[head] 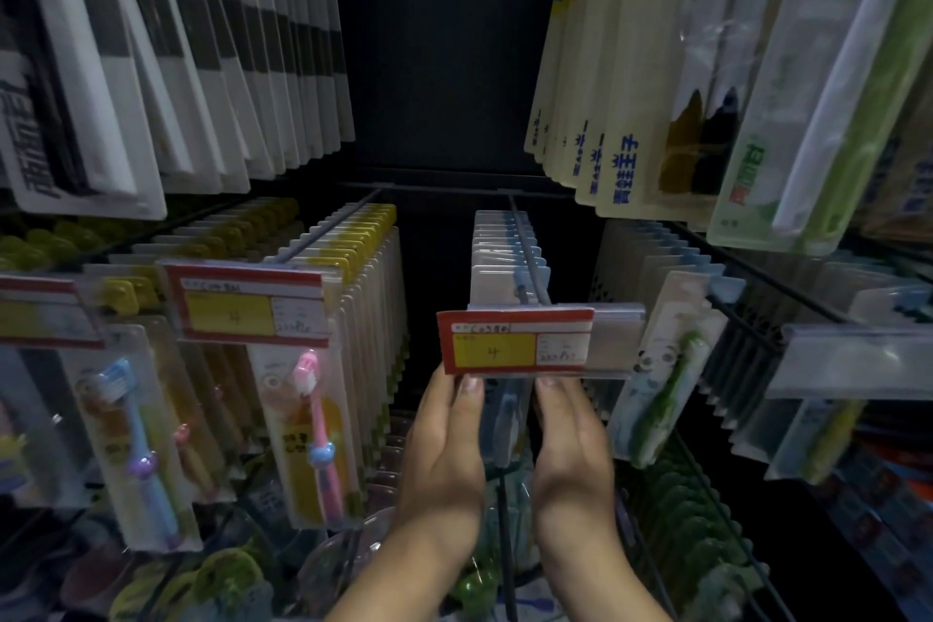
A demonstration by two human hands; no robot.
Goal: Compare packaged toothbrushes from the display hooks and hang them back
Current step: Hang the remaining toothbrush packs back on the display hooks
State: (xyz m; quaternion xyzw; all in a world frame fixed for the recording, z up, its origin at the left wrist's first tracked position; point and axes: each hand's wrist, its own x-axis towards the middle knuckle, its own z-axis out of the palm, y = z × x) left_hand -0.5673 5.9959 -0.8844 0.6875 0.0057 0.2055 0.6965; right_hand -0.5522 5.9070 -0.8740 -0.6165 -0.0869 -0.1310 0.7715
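A clear packaged toothbrush (pixel 506 419) with a blue brush inside hangs just under the red and yellow price tag (pixel 515 342) of the middle display hook (pixel 527 263). My left hand (pixel 444 450) holds its left edge and my right hand (pixel 573 444) holds its right edge, fingertips up under the tag. Behind it a row of like packs (pixel 505 248) hangs on the same hook. The pack's top and hang hole are hidden by the tag.
Left hook carries a pink toothbrush pack (pixel 313 439) under another price tag (pixel 250 308); further left a blue toothbrush pack (pixel 136 450). To the right hangs a green panda pack (pixel 666 384). White packs (pixel 202 56) and yellow-blue packs (pixel 621 81) hang above.
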